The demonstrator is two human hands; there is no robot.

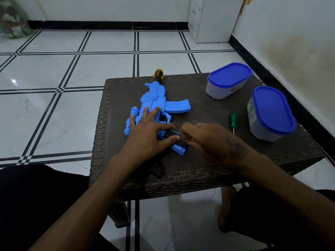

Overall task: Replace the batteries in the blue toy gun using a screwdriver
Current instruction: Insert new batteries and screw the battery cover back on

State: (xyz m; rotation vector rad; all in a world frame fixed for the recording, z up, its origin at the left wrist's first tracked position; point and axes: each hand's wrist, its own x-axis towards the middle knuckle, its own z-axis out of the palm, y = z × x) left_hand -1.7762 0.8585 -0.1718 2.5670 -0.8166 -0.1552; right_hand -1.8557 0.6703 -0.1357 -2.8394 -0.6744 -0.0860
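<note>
- Both hands work at the table's (199, 171) near edge: left hand (150, 129) lies flat, fingers spread, steadying the blue toy gun (159, 104).
- Right hand (204, 140) pinches something thin, perhaps a screw, at the grip.
- Screwdriver (233, 120) lies unused beside it.

Two bare forearms with no sleeves. The right hand (204, 140) has a dark tattoo-like marking across its back and wrist. The left hand (146, 131) is unmarked. Black clothing covers the lap.

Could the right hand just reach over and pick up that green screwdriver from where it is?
Probably yes. The green screwdriver lies in the open just beyond the right hand, nothing between them, though its fingers seem to pinch something small first.
</note>
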